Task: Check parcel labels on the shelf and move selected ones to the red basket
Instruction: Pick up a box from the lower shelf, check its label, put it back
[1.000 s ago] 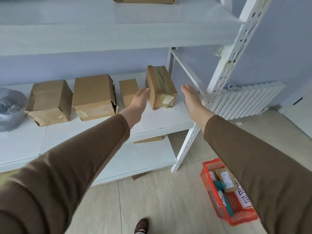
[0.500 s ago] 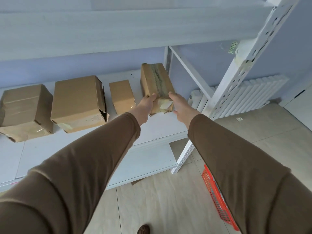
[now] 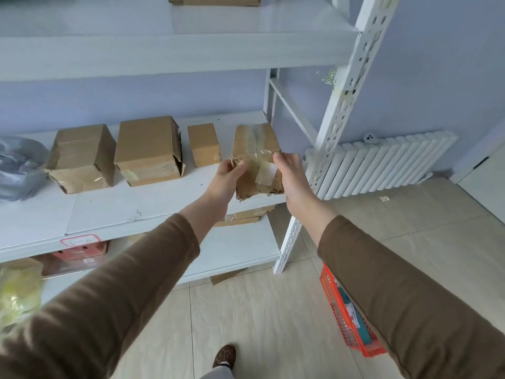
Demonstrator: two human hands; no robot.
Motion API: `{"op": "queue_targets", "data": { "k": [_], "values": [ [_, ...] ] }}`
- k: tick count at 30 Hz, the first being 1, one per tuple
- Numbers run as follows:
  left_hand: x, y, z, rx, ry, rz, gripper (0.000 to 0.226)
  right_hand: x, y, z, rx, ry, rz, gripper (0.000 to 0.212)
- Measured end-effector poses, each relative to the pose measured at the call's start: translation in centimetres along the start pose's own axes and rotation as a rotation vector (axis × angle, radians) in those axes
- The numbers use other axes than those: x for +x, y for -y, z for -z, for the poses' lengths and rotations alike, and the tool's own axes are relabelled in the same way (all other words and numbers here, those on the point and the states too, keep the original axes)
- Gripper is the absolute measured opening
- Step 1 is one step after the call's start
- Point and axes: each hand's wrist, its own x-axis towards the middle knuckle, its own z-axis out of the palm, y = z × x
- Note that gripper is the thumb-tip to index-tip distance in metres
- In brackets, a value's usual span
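Note:
A worn, taped cardboard parcel (image 3: 255, 149) sits at the right end of the white middle shelf (image 3: 114, 206), its near end pulled to the shelf's front edge. My left hand (image 3: 225, 180) grips its near left corner and my right hand (image 3: 291, 175) grips its near right side. A small white label patch shows on the near face between my hands. The red basket (image 3: 332, 299) stands on the floor at the lower right, half hidden behind my right sleeve, with parcels inside.
Three more cardboard boxes (image 3: 149, 150) stand in a row to the left on the same shelf, and a grey plastic bag (image 3: 19, 168) lies at the far left. The white shelf upright (image 3: 325, 149) rises right of my right hand. A radiator (image 3: 388, 165) lines the wall.
Both hands went from open beside the parcel to closed on its sides, and the parcel has slid toward the shelf's front edge. The view shifted.

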Motion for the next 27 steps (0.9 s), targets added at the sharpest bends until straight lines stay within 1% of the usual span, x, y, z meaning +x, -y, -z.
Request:
{"op": "queue_targets", "data": {
  "k": [1,3,5,7,9,11,12,14,18,19,21,22,24,25,26,27],
  "values": [
    [-2.0,-0.3,0.2,-0.01,0.013,-0.038,0.047,-1.8,0.5,0.4,-0.009,0.007,0.034,0.032],
    [-5.5,-0.6,0.8,-0.004,0.039,-0.105,0.061,-5.4,1.5,1.3,-0.015,0.034,0.093,0.03],
    [-8.5,-1.2,1.4,-0.002,0.078,-0.165,0.076,-8.5,2.5,2.2,-0.004,0.073,0.128,0.036],
    [-11.2,-2.0,1.6,-0.005,0.149,-0.207,0.077,-10.7,3.3,3.2,0.021,0.098,0.142,0.044],
    [-13.3,-3.0,1.3,-0.008,0.196,-0.231,0.071,-12.3,4.2,4.1,0.089,0.12,0.138,0.05],
    [-15.0,-3.9,0.8,0.013,0.222,-0.26,0.062,-13.2,5.0,4.8,0.193,0.141,0.105,0.064],
    [-15.2,-4.0,0.7,0.025,0.224,-0.277,0.064,-13.4,5.4,5.1,0.216,0.142,0.087,0.073],
    [-15.8,-4.3,0.5,0.063,0.226,-0.317,0.072,-13.8,6.4,5.8,0.203,0.132,0.075,0.089],
    [-15.9,-4.9,0.7,0.193,0.191,-0.422,0.066,-14.2,9.5,6.8,0.115,0.13,0.06,0.116],
    [-16.0,-5.1,0.8,0.227,0.203,-0.434,0.066,-14.0,10.2,7.0,0.087,0.127,0.053,0.117],
    [-15.8,-5.4,0.9,0.264,0.255,-0.444,0.076,-13.8,11.5,7.1,0.052,0.13,0.03,0.106],
    [-15.7,-5.5,0.9,0.269,0.284,-0.443,0.082,-13.6,12.0,7.0,0.046,0.132,0.011,0.101],
    [-15.1,-5.7,0.9,0.239,0.338,-0.413,0.087,-13.3,12.4,6.9,0.028,0.145,-0.021,0.099],
    [-14.9,-5.8,0.9,0.202,0.346,-0.402,0.086,-13.3,12.4,6.8,0.02,0.157,-0.025,0.101],
    [-14.5,-5.6,1.0,0.155,0.327,-0.391,0.08,-13.3,12.4,6.7,0.015,0.167,-0.028,0.103],
    [-14.3,-5.6,1.0,0.091,0.295,-0.365,0.069,-13.5,12.5,6.5,0.015,0.179,-0.023,0.101]
  ]
}}
